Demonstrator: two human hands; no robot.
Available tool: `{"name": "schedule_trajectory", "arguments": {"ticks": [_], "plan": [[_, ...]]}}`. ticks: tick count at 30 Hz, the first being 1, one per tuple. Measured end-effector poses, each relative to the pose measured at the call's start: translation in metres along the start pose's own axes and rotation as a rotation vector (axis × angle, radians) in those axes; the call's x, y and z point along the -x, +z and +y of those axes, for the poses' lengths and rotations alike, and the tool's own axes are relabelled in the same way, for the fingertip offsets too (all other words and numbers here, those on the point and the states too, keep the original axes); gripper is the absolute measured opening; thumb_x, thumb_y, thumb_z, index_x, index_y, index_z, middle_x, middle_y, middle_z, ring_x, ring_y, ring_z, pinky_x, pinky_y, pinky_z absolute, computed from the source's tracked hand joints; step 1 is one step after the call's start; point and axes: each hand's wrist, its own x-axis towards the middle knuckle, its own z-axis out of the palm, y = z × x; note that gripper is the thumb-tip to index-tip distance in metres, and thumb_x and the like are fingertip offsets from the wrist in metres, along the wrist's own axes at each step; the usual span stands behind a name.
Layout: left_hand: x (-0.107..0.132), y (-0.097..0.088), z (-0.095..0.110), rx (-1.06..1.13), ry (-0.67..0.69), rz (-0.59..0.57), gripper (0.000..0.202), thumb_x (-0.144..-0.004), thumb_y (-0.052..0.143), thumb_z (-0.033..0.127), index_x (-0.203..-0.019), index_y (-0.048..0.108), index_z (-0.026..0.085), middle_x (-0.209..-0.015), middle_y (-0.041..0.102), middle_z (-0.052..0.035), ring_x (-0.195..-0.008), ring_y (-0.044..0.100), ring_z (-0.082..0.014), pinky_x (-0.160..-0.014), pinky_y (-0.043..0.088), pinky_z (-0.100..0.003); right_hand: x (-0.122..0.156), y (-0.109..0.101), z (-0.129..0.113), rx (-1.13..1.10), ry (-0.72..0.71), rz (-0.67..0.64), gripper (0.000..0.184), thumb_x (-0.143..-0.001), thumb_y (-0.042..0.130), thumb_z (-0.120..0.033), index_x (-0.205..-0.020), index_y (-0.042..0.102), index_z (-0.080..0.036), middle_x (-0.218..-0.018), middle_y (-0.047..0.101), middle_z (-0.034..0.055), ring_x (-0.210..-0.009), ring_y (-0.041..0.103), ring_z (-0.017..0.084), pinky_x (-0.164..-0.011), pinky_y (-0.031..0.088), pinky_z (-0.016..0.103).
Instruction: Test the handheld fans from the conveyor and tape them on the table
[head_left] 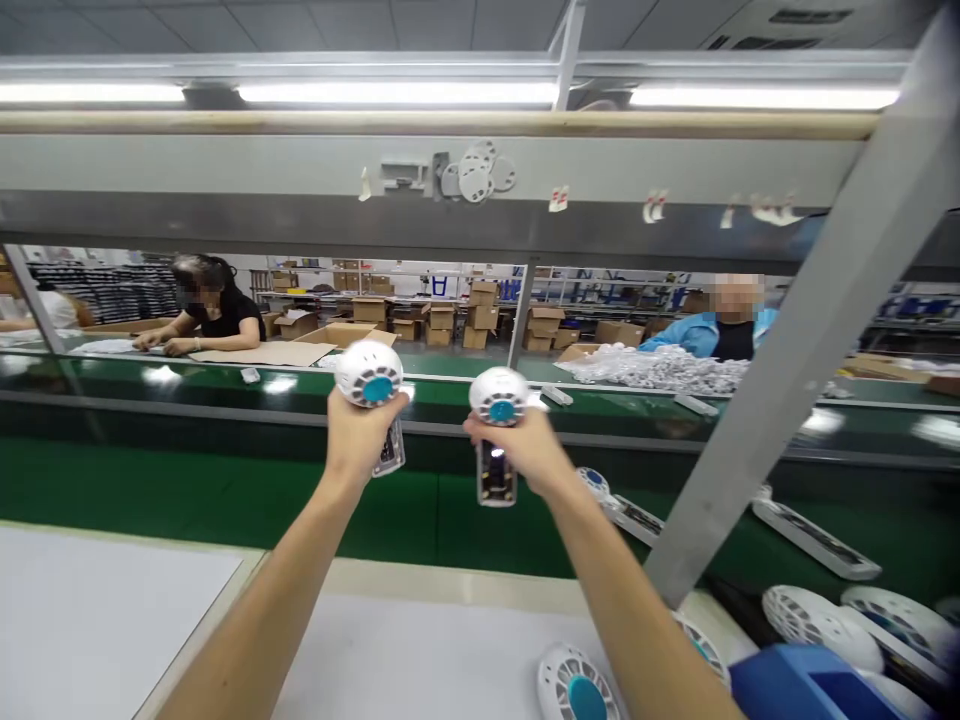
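Note:
My left hand (356, 430) is wrapped round the neck of a white handheld fan (366, 368) with a teal hub. The lower handle of that fan pokes out below my fingers, its dark inside exposed. In my right hand (531, 445) is a second handheld fan (495, 385) of the same kind, its handle uncovered to show a circuit board and a small bright light. Both fans are held up over the green conveyor belt (420, 510), apart from each other. Below my right forearm, another fan head (574, 685) lies on the white worktop (420, 650).
A slanted metal post (795, 330) crosses the right side. More open-handled fans (630, 515) lie on the belt, and several fan heads (817, 620) sit by a blue bin (810, 685). Across the belt, two people work near cardboard (270, 352) and a pile of white parts (660, 368).

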Motion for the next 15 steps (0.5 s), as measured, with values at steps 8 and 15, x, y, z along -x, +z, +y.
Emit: {"name": "schedule_trajectory", "arguments": {"ticks": [8, 15], "plan": [[-0.004, 0.016, -0.124, -0.444, -0.211, -0.281, 0.086, -0.074, 0.065, 0.018, -0.151, 0.027, 0.023, -0.118, 0.06, -0.0135, -0.092, 0.066, -0.0271, -0.084, 0.051, -0.04, -0.022, 0.041, 0.086, 0.523, 0.395, -0.185, 0.032, -0.096, 0.066, -0.033, -0.121, 0.063, -0.014, -0.12, 0.065, 0.0089, -0.105, 0.066, 0.023, -0.09, 0.056, 0.043], [-0.004, 0.006, -0.145, -0.676, -0.139, -0.326, 0.052, -0.076, 0.059, 0.015, -0.128, 0.058, 0.011, -0.144, 0.038, -0.0275, -0.142, 0.024, -0.0493, -0.112, 0.024, -0.061, -0.053, -0.014, 0.081, 0.999, 0.522, -0.182, 0.046, -0.095, 0.067, -0.032, -0.137, 0.055, -0.019, -0.147, 0.048, 0.0123, -0.131, 0.05, 0.032, -0.107, 0.043, 0.058]]}}
